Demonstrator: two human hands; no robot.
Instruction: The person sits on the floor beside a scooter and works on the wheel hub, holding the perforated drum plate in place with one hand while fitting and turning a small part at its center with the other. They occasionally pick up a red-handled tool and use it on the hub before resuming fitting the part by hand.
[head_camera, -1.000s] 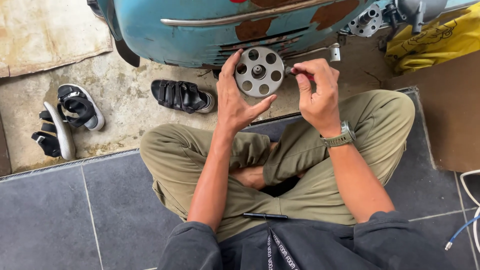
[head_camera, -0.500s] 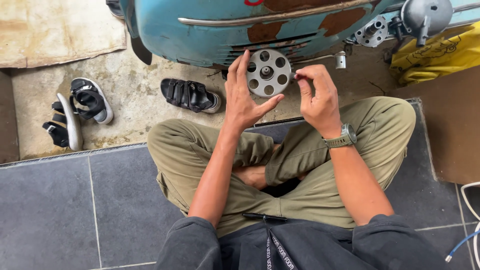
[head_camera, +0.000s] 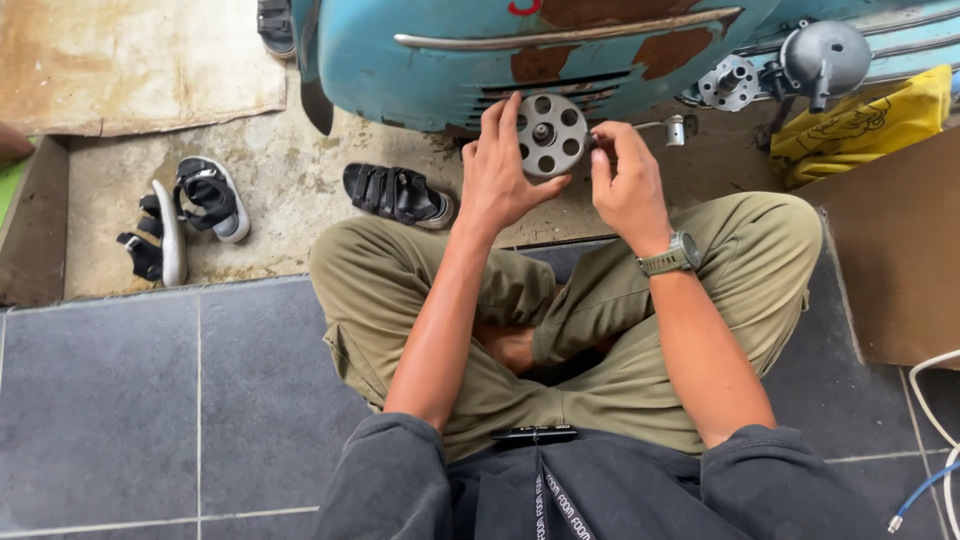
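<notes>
You are sitting cross-legged on the grey tiled floor (head_camera: 150, 400), both forearms reaching forward and up over your knees. Your left hand (head_camera: 503, 170) is cupping the round metal disc (head_camera: 551, 135), a grey plate ringed with round holes around a central hub; the palm is lying behind its left edge, the fingers are standing upright along the rim and the thumb is pressing in from below. Your right hand (head_camera: 627, 180) is curling in from the other side with the wrist bent, its thumb and forefinger pinching at the disc's right rim; what, if anything, they are gripping there is too small to tell. A grey wristwatch (head_camera: 672, 256) is sitting on that wrist. The disc is hanging in the air between the two hands, just in front of the rusty, light-blue scooter body (head_camera: 450, 50), above your olive trousers (head_camera: 600, 330). A black sandal (head_camera: 397, 194) is lying on the concrete just left of your left hand, and a pair of black-and-white sandals (head_camera: 185, 215) is lying well apart, farther left.
</notes>
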